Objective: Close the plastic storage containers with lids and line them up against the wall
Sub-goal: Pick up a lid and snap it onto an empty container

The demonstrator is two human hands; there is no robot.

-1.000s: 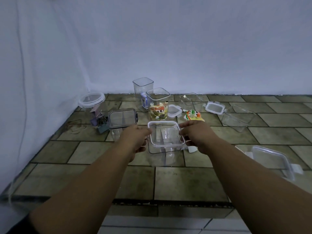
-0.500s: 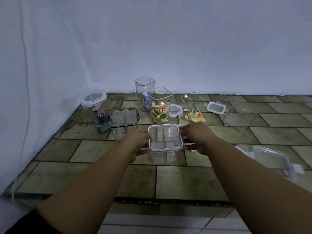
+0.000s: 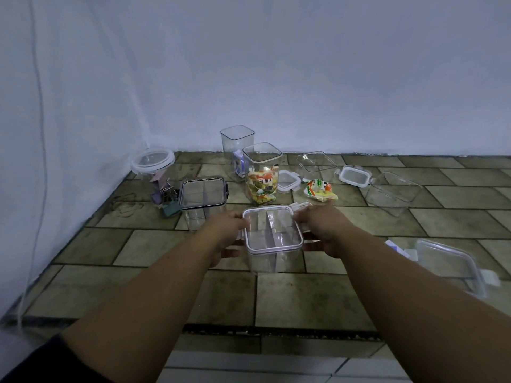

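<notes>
A clear square divided container point(image 3: 272, 244) with a white-rimmed lid point(image 3: 272, 229) on top stands on the tiled surface in front of me. My left hand point(image 3: 224, 233) grips its left side and my right hand point(image 3: 322, 230) grips its right side, fingers by the side latches. Behind it stand a lidded dark-rimmed container point(image 3: 203, 196), a tall open jar with snack packets point(image 3: 262, 175), a taller open jar point(image 3: 237, 150) and a round lidded container point(image 3: 153, 163) near the left wall.
Loose small lids point(image 3: 287, 181) point(image 3: 354, 176) and open clear tubs point(image 3: 316, 161) point(image 3: 392, 192) lie to the back right, with a snack packet point(image 3: 320, 190). A large lidded tub point(image 3: 450, 264) sits at right. Binder clips point(image 3: 166, 199) lie at left. The wall point(image 3: 304, 78) runs behind.
The lid now sits flat on the divided container. Both hands have stayed at its sides, shifting slightly down onto the latches.
</notes>
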